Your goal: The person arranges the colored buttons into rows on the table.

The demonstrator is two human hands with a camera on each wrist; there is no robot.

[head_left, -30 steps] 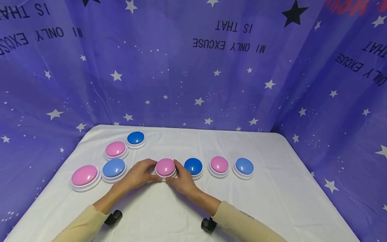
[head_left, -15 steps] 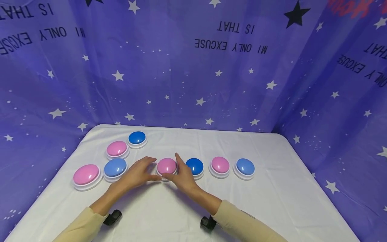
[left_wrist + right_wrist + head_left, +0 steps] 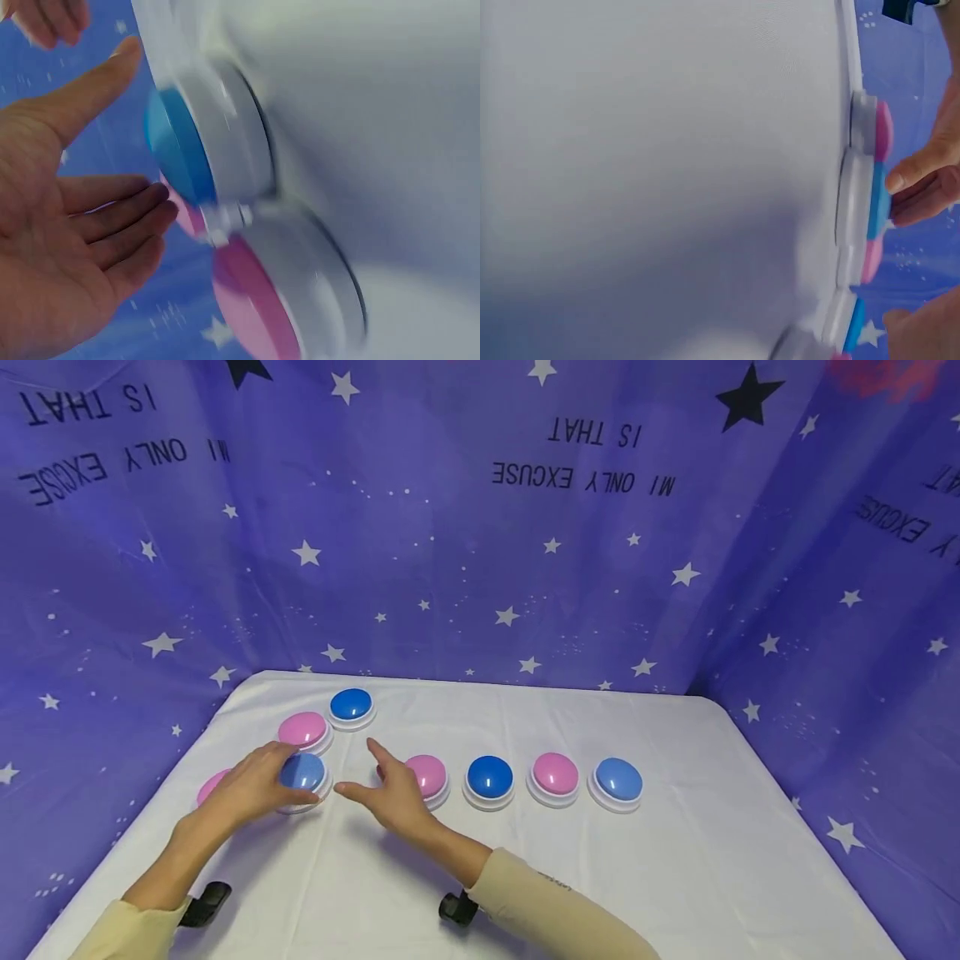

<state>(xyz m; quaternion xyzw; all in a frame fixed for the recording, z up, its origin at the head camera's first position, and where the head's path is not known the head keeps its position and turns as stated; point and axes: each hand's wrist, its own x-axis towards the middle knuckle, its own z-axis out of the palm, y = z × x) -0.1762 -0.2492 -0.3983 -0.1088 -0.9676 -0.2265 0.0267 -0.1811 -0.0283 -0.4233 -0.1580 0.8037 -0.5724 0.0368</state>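
My left hand [image 3: 258,783] hovers at a light blue push button [image 3: 303,772] with a white base. Its thumb and fingers are spread to either side of the dome, and in the left wrist view the palm [image 3: 45,247] faces the button, with straight fingers close to it. To the right of that button is my right hand [image 3: 397,795], thumb and forefinger apart, holding nothing. It partly covers a pink button [image 3: 427,775]. Behind my left hand, another pink button [image 3: 213,787] is mostly hidden.
Continuing the row rightward are a dark blue button [image 3: 490,777], a pink one [image 3: 555,774] and a light blue one [image 3: 618,779]. Farther back left stand a pink button [image 3: 302,729] and a dark blue button [image 3: 351,704]. Starry purple cloth [image 3: 480,568] hangs behind the white table [image 3: 600,877].
Both hands have let go of the middle pink button and moved left. The left hand has reached the light blue button; the right trails behind. The buttons keep their arrangement.
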